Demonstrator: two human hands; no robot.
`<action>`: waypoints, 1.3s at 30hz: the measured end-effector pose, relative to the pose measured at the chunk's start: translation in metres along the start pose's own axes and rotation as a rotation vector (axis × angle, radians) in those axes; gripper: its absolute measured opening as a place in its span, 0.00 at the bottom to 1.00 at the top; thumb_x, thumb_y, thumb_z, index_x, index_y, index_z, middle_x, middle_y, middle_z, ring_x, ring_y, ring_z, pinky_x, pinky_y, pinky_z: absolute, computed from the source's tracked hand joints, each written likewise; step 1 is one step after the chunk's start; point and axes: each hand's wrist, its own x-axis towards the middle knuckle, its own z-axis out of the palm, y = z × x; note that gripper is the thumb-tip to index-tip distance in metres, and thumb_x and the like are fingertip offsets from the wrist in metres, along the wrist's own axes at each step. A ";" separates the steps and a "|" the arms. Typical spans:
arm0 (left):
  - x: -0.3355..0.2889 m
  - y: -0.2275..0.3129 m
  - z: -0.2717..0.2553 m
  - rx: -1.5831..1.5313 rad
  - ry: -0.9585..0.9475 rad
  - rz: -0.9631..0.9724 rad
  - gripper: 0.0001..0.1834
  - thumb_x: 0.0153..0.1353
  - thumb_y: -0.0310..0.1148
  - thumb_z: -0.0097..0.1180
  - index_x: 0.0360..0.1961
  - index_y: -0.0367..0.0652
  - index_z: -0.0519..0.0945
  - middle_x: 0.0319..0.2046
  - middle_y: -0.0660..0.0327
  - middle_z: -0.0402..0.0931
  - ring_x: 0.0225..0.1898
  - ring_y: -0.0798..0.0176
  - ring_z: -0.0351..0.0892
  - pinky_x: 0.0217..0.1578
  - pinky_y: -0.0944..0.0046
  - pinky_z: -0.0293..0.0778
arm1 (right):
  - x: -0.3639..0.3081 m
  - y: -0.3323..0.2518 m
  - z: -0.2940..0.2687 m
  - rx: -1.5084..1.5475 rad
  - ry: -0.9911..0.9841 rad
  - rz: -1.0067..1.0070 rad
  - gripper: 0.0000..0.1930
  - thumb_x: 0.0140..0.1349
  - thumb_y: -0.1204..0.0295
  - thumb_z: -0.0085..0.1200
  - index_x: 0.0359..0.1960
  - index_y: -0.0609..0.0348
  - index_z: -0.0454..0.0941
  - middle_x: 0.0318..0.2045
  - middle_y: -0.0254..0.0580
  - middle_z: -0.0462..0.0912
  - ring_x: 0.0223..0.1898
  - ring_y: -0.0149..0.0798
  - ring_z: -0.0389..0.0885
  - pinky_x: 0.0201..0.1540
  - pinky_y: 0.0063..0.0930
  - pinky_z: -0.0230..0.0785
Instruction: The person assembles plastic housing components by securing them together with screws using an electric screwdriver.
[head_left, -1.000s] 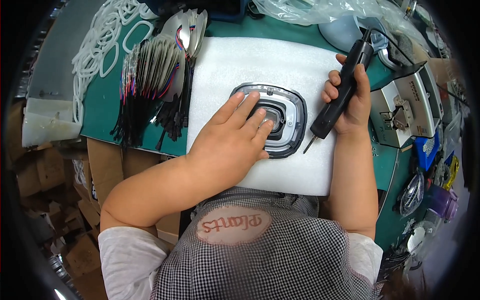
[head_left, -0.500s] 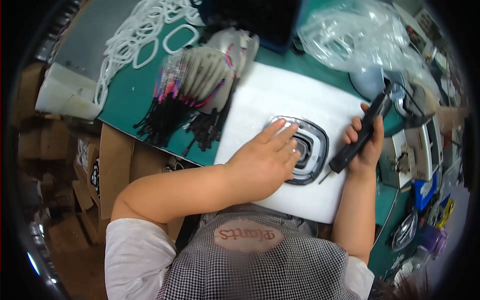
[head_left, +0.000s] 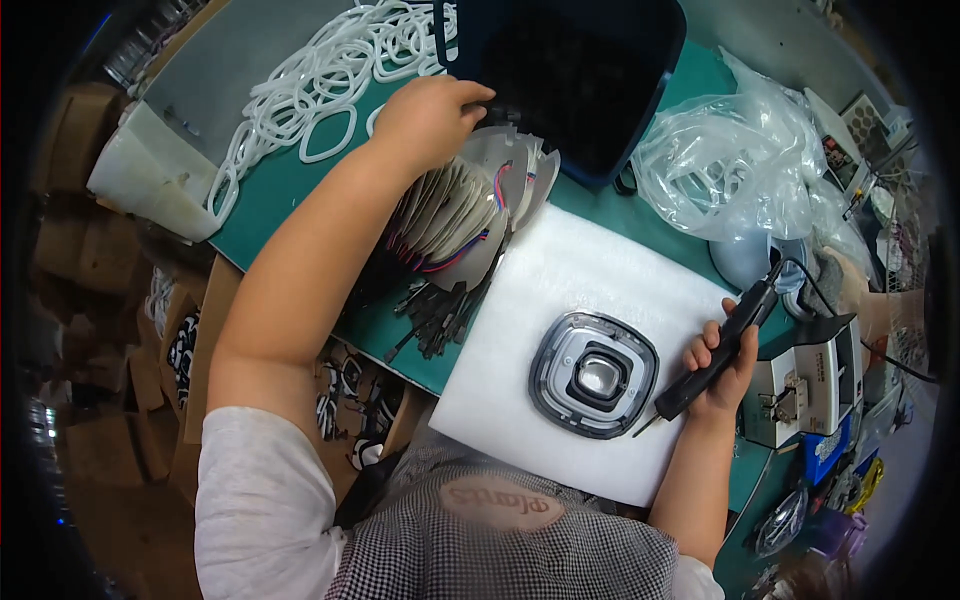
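Observation:
My right hand (head_left: 722, 362) is wrapped around a black electric screwdriver (head_left: 720, 345), its bit slanting down beside a rounded-square housing (head_left: 553, 372). That housing, dark-rimmed with a silver-grey inner ring and a shiny centre, lies on a white foam sheet (head_left: 500, 375). My left hand (head_left: 428, 118) is raised at the far left, by the left edge of a dark bin (head_left: 640, 110). Its index finger is stretched out and nothing shows in it. Just below it stands a row of grey flat discs (head_left: 450, 210) with coloured wires and black connectors.
White rubber-like rings (head_left: 310, 80) lie heaped at the far left, behind a whitish container (head_left: 150, 175). Clear plastic bags (head_left: 720, 160) cover the far right. A white-and-grey box-shaped device (head_left: 805, 385) stands on the right. Cardboard boxes fill the floor at left.
My left hand has lifted off the housing and moved far left toward the bin and discs, uncovering the housing. My right hand still grips the screwdriver. The view has shifted slightly.

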 end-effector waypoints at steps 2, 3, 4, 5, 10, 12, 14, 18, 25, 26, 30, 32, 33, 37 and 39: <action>0.024 -0.009 0.026 0.004 -0.081 -0.029 0.15 0.58 0.33 0.57 0.48 0.54 0.83 0.41 0.58 0.80 0.49 0.52 0.76 0.49 0.55 0.73 | 0.000 -0.001 0.000 0.003 0.003 -0.007 0.27 0.67 0.50 0.47 0.59 0.54 0.65 0.25 0.35 0.69 0.19 0.28 0.67 0.22 0.24 0.65; 0.034 -0.013 0.040 0.044 -0.121 0.079 0.17 0.57 0.32 0.56 0.49 0.56 0.82 0.44 0.58 0.78 0.50 0.52 0.76 0.49 0.55 0.73 | 0.000 -0.001 -0.001 0.008 0.003 -0.002 0.27 0.67 0.50 0.47 0.59 0.54 0.65 0.26 0.36 0.70 0.19 0.28 0.67 0.22 0.24 0.65; 0.043 -0.013 0.048 0.084 -0.159 0.188 0.19 0.57 0.31 0.56 0.51 0.59 0.81 0.47 0.59 0.76 0.51 0.53 0.75 0.49 0.55 0.74 | 0.000 -0.001 -0.001 0.014 0.001 0.002 0.27 0.67 0.50 0.47 0.60 0.54 0.64 0.26 0.36 0.70 0.19 0.28 0.67 0.22 0.25 0.65; 0.050 -0.015 0.054 0.080 -0.158 0.194 0.19 0.57 0.31 0.56 0.51 0.59 0.81 0.47 0.59 0.76 0.51 0.53 0.75 0.49 0.55 0.74 | 0.000 -0.001 -0.001 0.012 0.006 -0.004 0.27 0.67 0.50 0.47 0.60 0.54 0.64 0.26 0.36 0.70 0.19 0.28 0.67 0.22 0.25 0.65; 0.073 -0.016 0.059 0.252 -0.420 0.228 0.18 0.53 0.29 0.57 0.46 0.56 0.82 0.48 0.59 0.75 0.51 0.51 0.75 0.50 0.54 0.74 | 0.000 -0.001 0.000 0.004 0.006 0.001 0.27 0.68 0.50 0.46 0.60 0.55 0.64 0.26 0.36 0.70 0.19 0.28 0.67 0.22 0.24 0.65; 0.077 -0.022 0.047 0.261 -0.486 0.253 0.15 0.52 0.33 0.62 0.43 0.50 0.81 0.48 0.58 0.75 0.51 0.51 0.75 0.49 0.54 0.74 | -0.001 -0.001 -0.001 0.019 -0.010 0.006 0.26 0.69 0.51 0.45 0.60 0.54 0.64 0.27 0.37 0.71 0.20 0.29 0.68 0.22 0.25 0.67; 0.074 -0.030 0.037 0.144 -0.436 0.162 0.14 0.52 0.34 0.63 0.42 0.48 0.81 0.46 0.57 0.76 0.49 0.52 0.76 0.47 0.55 0.74 | 0.000 -0.001 0.000 0.019 -0.006 0.005 0.26 0.69 0.51 0.45 0.60 0.54 0.64 0.27 0.37 0.71 0.20 0.29 0.68 0.22 0.25 0.67; 0.062 -0.023 0.000 -0.318 -0.446 -0.086 0.15 0.55 0.38 0.64 0.37 0.39 0.79 0.38 0.59 0.79 0.39 0.61 0.79 0.43 0.61 0.73 | -0.002 -0.002 0.001 0.013 -0.001 0.011 0.26 0.68 0.51 0.46 0.59 0.54 0.64 0.27 0.37 0.71 0.20 0.29 0.68 0.23 0.25 0.67; -0.019 0.046 -0.039 -1.436 -0.607 -0.186 0.33 0.68 0.42 0.51 0.70 0.49 0.54 0.43 0.56 0.73 0.46 0.55 0.81 0.46 0.63 0.79 | -0.002 -0.001 -0.009 0.013 -0.008 0.018 0.26 0.68 0.50 0.47 0.58 0.55 0.64 0.27 0.37 0.71 0.21 0.29 0.69 0.24 0.26 0.68; -0.031 0.055 -0.039 -1.492 -0.631 -0.104 0.34 0.70 0.45 0.47 0.73 0.53 0.49 0.43 0.56 0.71 0.44 0.54 0.82 0.43 0.62 0.80 | -0.003 -0.002 -0.009 0.013 -0.016 0.016 0.26 0.68 0.50 0.47 0.58 0.55 0.64 0.27 0.37 0.72 0.21 0.30 0.70 0.24 0.26 0.68; -0.067 0.088 -0.049 -1.382 -0.767 -0.226 0.18 0.71 0.46 0.43 0.49 0.43 0.69 0.39 0.55 0.79 0.35 0.60 0.84 0.34 0.67 0.80 | -0.002 -0.003 -0.010 0.015 -0.001 0.023 0.25 0.67 0.50 0.48 0.57 0.54 0.66 0.27 0.37 0.72 0.22 0.31 0.70 0.25 0.27 0.68; -0.082 0.097 -0.046 -1.218 -0.803 -0.153 0.14 0.70 0.44 0.47 0.43 0.43 0.72 0.36 0.57 0.80 0.34 0.62 0.84 0.33 0.68 0.79 | 0.000 0.000 -0.007 0.031 -0.009 0.031 0.24 0.67 0.51 0.49 0.56 0.55 0.67 0.27 0.37 0.72 0.22 0.31 0.70 0.25 0.28 0.68; -0.088 0.102 -0.045 -1.046 -0.816 -0.071 0.12 0.69 0.41 0.50 0.36 0.42 0.74 0.33 0.58 0.80 0.33 0.64 0.84 0.31 0.70 0.77 | 0.000 -0.001 -0.006 0.034 -0.012 0.028 0.24 0.67 0.52 0.49 0.56 0.55 0.67 0.27 0.37 0.72 0.22 0.32 0.70 0.25 0.28 0.68; -0.107 0.129 -0.041 -0.791 -0.735 0.257 0.06 0.55 0.26 0.62 0.32 0.36 0.79 0.35 0.57 0.79 0.40 0.61 0.81 0.39 0.67 0.74 | 0.002 -0.003 -0.005 0.002 -0.001 0.006 0.26 0.66 0.51 0.51 0.55 0.58 0.66 0.26 0.39 0.73 0.22 0.32 0.72 0.25 0.29 0.69; -0.125 0.144 -0.028 -0.706 -0.476 0.394 0.09 0.52 0.26 0.65 0.35 0.41 0.82 0.45 0.53 0.77 0.47 0.54 0.77 0.47 0.60 0.73 | 0.001 -0.003 -0.004 -0.004 0.003 0.008 0.26 0.65 0.51 0.52 0.54 0.58 0.66 0.26 0.39 0.73 0.22 0.32 0.72 0.25 0.28 0.69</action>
